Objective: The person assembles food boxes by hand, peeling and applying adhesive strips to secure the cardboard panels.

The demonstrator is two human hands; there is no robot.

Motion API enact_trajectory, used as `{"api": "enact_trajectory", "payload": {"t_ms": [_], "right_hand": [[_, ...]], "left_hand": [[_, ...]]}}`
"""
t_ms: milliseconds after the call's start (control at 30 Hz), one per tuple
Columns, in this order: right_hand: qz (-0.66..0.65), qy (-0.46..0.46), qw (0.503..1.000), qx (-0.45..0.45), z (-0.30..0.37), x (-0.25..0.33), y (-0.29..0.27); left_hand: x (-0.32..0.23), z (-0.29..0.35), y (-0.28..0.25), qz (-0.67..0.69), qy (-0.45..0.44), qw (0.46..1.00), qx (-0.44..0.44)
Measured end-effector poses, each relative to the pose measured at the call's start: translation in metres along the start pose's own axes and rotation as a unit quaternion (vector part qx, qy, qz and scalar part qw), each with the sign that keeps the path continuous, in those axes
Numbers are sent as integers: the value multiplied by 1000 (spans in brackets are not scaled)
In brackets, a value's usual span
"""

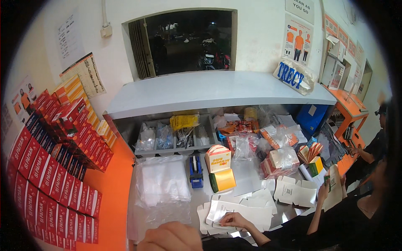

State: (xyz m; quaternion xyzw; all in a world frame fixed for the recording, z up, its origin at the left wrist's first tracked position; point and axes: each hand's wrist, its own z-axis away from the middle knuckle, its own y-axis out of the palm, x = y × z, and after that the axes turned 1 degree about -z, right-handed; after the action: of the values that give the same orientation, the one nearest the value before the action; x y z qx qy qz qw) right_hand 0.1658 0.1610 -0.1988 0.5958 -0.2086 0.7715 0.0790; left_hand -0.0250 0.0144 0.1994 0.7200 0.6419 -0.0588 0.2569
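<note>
My left hand is large and close at the lower edge, its fingers curled; whatever they may hold is hidden. To its right, my right hand pinches the near edge of a flat white carton on the metal table. More flat white cartons lie spread beneath and beside it. Behind them stand an open orange-and-cream carton and a green-and-yellow carton. A blue tape dispenser sits left of these, next to a stack of clear plastic bags.
Red boxes pile high on an orange counter at left. A grey divided tray holds packets under the shelf. Bagged cartons crowd the right. A co-worker's hand holds a carton there.
</note>
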Motion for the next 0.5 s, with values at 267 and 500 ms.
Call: {"api": "enact_trajectory", "payload": {"t_ms": [267,500], "right_hand": [[26,64,997,-20,3,9,2],[25,44,998,-45,3,4,3]], "left_hand": [[1,3,-3,14,-47,999,25],[5,4,4,20,-21,999,31]]}}
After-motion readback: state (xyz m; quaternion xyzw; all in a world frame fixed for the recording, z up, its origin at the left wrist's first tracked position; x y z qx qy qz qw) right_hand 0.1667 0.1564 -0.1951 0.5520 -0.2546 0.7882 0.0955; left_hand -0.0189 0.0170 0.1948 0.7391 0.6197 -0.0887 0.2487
